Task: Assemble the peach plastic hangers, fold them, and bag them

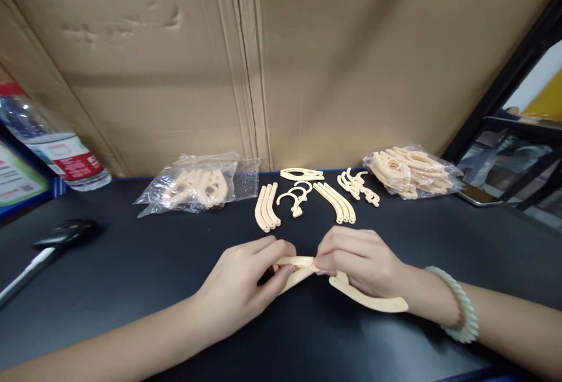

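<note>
Near the front of the dark table, my left hand [246, 279] is closed on a cream plastic clothes hanger [366, 300] of the folding kind. My right hand [362, 262] pinches the same hanger near its middle, so both hands meet there. One curved arm sticks out below my right hand, and a straighter strip [297, 278] shows under my left fingers. The fingers cover most of the joint. Beyond the hands lie loose curved hanger arms [267, 206], a second group of arms [336, 202], hanger hooks [296, 198] and more hooks [355, 186].
A folded hanger [302, 175] lies at the back. Clear bags of hanger parts stand left [199, 186] and right [410, 171]. A water bottle [57, 148] and a black object with a white cable [65, 233] are on the left. A cardboard wall [307, 78] rises behind.
</note>
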### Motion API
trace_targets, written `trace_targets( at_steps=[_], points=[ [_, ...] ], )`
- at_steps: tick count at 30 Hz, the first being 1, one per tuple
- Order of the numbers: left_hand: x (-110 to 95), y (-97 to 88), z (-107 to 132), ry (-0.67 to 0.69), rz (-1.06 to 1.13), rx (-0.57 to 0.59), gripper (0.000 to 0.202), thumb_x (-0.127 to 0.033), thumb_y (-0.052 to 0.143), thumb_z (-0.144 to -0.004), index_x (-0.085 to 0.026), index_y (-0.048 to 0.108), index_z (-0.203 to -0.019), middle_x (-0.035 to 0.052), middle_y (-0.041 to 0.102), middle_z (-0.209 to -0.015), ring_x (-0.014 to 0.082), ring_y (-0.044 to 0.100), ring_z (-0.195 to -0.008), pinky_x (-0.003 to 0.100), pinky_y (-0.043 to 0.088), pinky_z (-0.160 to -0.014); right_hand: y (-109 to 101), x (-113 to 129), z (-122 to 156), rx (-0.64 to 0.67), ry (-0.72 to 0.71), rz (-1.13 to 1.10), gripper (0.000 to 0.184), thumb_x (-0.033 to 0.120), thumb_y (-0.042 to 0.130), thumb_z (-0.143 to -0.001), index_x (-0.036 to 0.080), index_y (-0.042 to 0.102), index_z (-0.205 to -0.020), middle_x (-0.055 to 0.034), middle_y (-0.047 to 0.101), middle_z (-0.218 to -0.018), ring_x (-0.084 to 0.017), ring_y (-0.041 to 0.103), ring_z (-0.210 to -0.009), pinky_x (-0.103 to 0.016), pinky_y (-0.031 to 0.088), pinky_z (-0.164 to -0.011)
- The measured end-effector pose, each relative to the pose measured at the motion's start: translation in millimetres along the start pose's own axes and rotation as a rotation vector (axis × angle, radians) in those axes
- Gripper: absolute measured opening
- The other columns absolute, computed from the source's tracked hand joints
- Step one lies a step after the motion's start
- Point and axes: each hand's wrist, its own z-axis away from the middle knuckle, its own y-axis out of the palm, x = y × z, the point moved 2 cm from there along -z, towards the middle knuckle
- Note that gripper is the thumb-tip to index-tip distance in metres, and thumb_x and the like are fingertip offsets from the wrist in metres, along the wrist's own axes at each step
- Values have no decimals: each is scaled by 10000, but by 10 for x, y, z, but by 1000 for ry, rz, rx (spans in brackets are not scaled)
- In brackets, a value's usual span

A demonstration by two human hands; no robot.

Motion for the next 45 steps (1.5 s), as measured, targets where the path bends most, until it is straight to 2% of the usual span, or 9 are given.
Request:
trace_targets(
  at_steps=[10,16,24,31,33,37,39,42,45],
  points=[
    [-27,-18,-38,193,-412,102,346,-305,301,-1035,-190,533,-806,-22,530,-648,145,521,-507,270,307,-473,1,71,-32,27,-107,161,196,109,522,-936,153,633,-781,-28,653,-729,-122,555,-654,-236,435,-545],
    [-71,-44,-40,292,-524,185,354,-266,266,-1035,-193,502,-782,-13,517,-637,159,471,-473,297,272,-460,-1,240,-48,88,-315,377,183,103,577,-851,185,611,-691,-15,640,-706,-143,536,-610,-291,398,-516],
    [-117,-75,-57,310,-459,234,323,-253,290,-1023,-190,492,-779,-7,510,-640,148,429,-475,287,231,-459,-23,297,-71,124,-527,377,211,146,532,-834,190,656,-669,-37,656,-696,-169,577,-619,-307,440,-486],
    [-55,-77,-85,191,-224,278,282,-229,347,-996,-204,422,-726,-43,416,-627,122,337,-491,269,225,-486,-7,354,-74,59,-701,281,243,192,545,-835,219,619,-605,-10,607,-689,-168,571,-639,-291,389,-407],
    [0,-84,-92,133,-63,254,293,-245,335,-1006,-201,425,-731,-49,409,-633,113,363,-515,248,260,-509,-63,320,-82,1,-638,234,229,178,542,-845,209,627,-634,-25,622,-704,-173,587,-654,-295,443,-442],
    [151,-99,-114,-33,246,214,295,-329,351,-1009,-190,514,-806,-49,454,-646,111,434,-581,213,334,-570,-314,92,-99,-152,-337,176,263,125,391,-946,170,642,-882,-71,652,-824,-177,627,-768,-317,570,-657],
    [213,-109,-125,-114,331,183,330,-363,361,-1003,-186,523,-777,-46,459,-650,114,432,-601,211,345,-580,-470,-43,-85,-327,-201,194,221,154,404,-957,213,617,-948,-60,624,-850,-188,632,-799,-341,571,-675],
    [245,-117,-130,-174,405,165,362,-388,380,-994,-182,511,-728,-44,468,-660,114,427,-615,210,351,-588,-656,-242,-36,-596,-2,234,150,155,487,-911,263,588,-885,-29,600,-813,-191,616,-736,-354,534,-649],
    [225,-119,-126,-188,430,176,363,-402,398,-986,-180,523,-729,-46,466,-652,113,421,-610,212,350,-581,-722,-522,31,-500,367,255,126,164,494,-889,238,560,-967,-30,620,-833,-187,611,-715,-341,505,-657]
  ],
)
